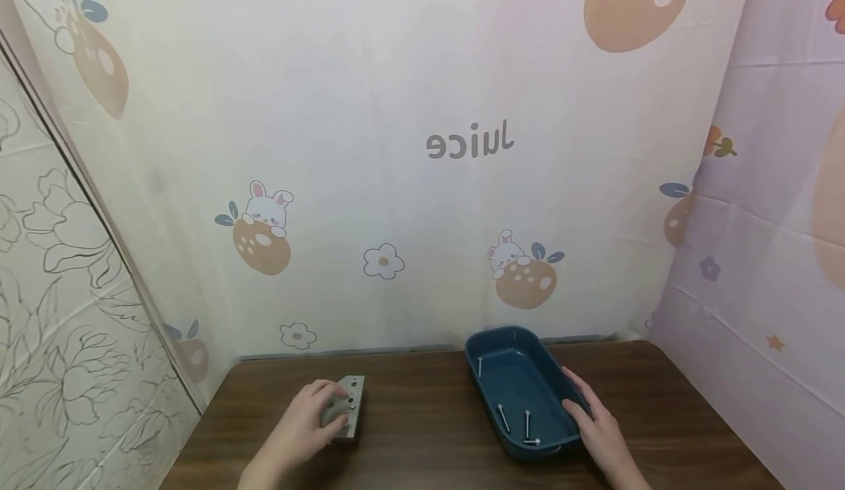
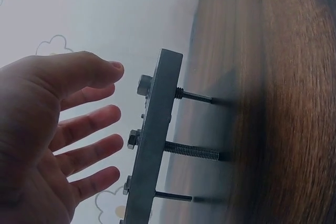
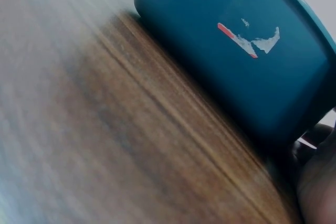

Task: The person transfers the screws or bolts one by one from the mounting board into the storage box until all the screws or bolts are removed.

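A grey metal plate (image 2: 155, 129) with several bolts through it stands raised over the table at the left. Bolt heads (image 2: 134, 139) show on its upper face and threaded shanks (image 2: 191, 150) stick out below; what bears the plate is unclear. My left hand (image 1: 306, 418) hovers over the plate, its fingers loosely spread and apart from the bolt heads in the left wrist view. At the right, my right hand (image 1: 599, 431) grips the side rim of a deep blue tray (image 1: 521, 380), thumb at the rim. Several loose bolts (image 1: 504, 418) lie inside the tray.
The dark wooden table (image 1: 409, 417) meets a printed curtain (image 1: 383, 182) at its back edge. More printed cloth hangs on the left and right sides. A torn label (image 3: 252, 43) clings to the tray's outer wall.
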Available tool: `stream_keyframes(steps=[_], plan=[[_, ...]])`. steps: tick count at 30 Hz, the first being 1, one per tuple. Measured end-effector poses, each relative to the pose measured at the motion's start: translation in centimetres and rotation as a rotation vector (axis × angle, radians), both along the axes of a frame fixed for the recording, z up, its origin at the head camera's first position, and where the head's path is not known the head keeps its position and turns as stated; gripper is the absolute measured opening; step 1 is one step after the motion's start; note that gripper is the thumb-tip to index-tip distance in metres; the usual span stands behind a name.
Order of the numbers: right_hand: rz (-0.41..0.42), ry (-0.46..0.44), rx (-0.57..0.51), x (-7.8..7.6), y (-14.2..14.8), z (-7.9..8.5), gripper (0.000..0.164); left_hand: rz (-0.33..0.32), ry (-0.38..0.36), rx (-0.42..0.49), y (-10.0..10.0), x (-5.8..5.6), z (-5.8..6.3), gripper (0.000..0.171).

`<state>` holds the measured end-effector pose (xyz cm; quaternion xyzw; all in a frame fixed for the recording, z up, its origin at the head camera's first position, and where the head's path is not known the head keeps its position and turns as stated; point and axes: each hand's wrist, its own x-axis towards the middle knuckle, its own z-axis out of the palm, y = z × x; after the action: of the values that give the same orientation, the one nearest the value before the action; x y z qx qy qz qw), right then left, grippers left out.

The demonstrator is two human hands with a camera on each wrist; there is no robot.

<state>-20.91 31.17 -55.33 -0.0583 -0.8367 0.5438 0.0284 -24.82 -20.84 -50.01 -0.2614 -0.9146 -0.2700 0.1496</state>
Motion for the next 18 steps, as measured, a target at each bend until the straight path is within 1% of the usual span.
stream_keyframes(steps=[11, 16, 18], plan=[[-0.005, 0.036, 0.009, 0.18, -0.36, 0.30, 0.064, -0.004, -0.078, -0.044, -0.22, -0.12, -0.32, 0.020], [-0.005, 0.038, 0.008, 0.21, -0.43, 0.40, 0.063, -0.001, -0.092, -0.042, -0.25, -0.04, -0.35, 0.018], [-0.005, 0.029, 0.002, 0.21, -0.43, 0.42, 0.063, -0.004, -0.085, -0.041, -0.25, 0.01, -0.32, 0.017]])
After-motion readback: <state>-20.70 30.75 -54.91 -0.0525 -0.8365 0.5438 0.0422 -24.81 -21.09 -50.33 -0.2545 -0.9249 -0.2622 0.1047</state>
